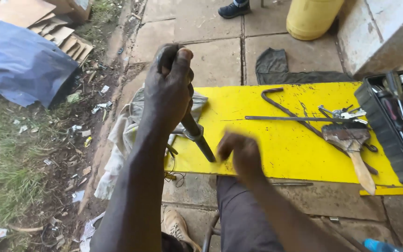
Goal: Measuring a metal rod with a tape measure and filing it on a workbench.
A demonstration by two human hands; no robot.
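Note:
My left hand (168,88) is raised and shut around the top of a dark metal rod (197,135). The rod slants down to the right, and its tip rests on the yellow board (267,140). My right hand (241,151) is blurred just right of the rod's lower end, over the board's near edge. Whether it grips anything is unclear. A pale crumpled cloth (127,135) lies under the board's left end, behind my left forearm.
On the board lie a bent metal bar (283,109), a thin straight rod (295,119), a worn paintbrush (355,149) and a bunch of keys (346,113). A black tool tray (390,135) sits at the right. A yellow container (311,16) and another person's shoe (233,9) stand behind.

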